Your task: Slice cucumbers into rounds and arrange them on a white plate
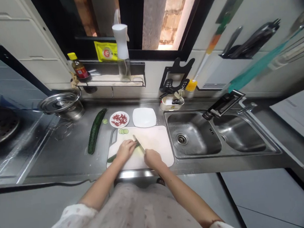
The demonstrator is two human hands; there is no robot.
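Observation:
My left hand (pixel 126 149) is closed over a piece of cucumber (pixel 111 158) lying across the white cutting board (pixel 159 134). My right hand (pixel 152 158) grips a knife (pixel 139 142), its blade angled up and left, close beside my left fingertips at the cucumber's right end. Several pale cucumber slices (pixel 123 131) rest near the board's top left. A whole cucumber (pixel 97 132) lies on the counter to the left, with a small cut end (pixel 105 121) near it. Behind the board stand a plate of chopped red pieces (pixel 119 119) and a white square plate (pixel 144 117).
On the right is a double steel sink (pixel 195 135) with a black faucet (pixel 223 105). A lidded steel pot (pixel 63 105) stands at the back left. A wall shelf (pixel 112 82) holds bottles. A small container (pixel 171 103) sits behind the sink's left corner.

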